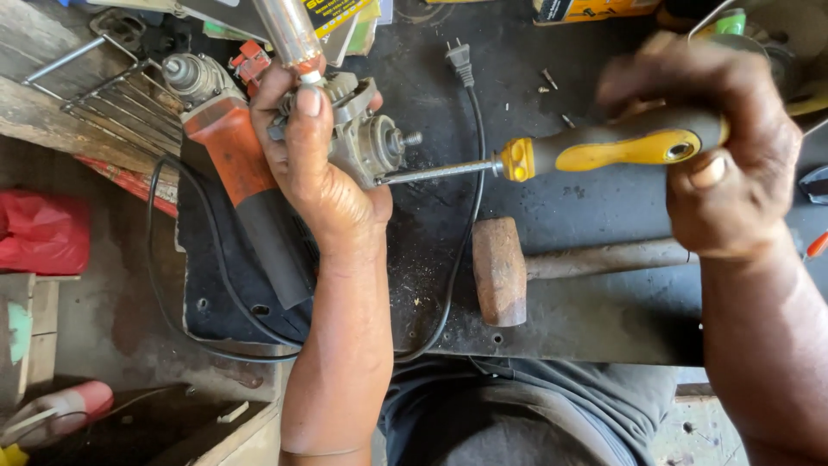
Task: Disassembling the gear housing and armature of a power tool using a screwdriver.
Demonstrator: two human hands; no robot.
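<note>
Over the dark bench, left hand (319,164) clamps the grinder gear head (366,138) steady while right hand (716,155), fist closed, drives the yellow-handled screwdriver (595,148) into it.

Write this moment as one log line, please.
left hand: grips grinder gear head | right hand: drives screwdriver into it | hammer: idle

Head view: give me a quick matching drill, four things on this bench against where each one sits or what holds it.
Things:
1. screwdriver
2. grey gear head
3. wooden mallet
4. orange angle grinder

Places:
A. lying loose on the dark mat, below the screwdriver shaft
B. gripped in the left hand
C. gripped in the right hand
D. lying on the bench behind the left hand

Pairs: 1-C, 2-B, 3-A, 4-D
</note>
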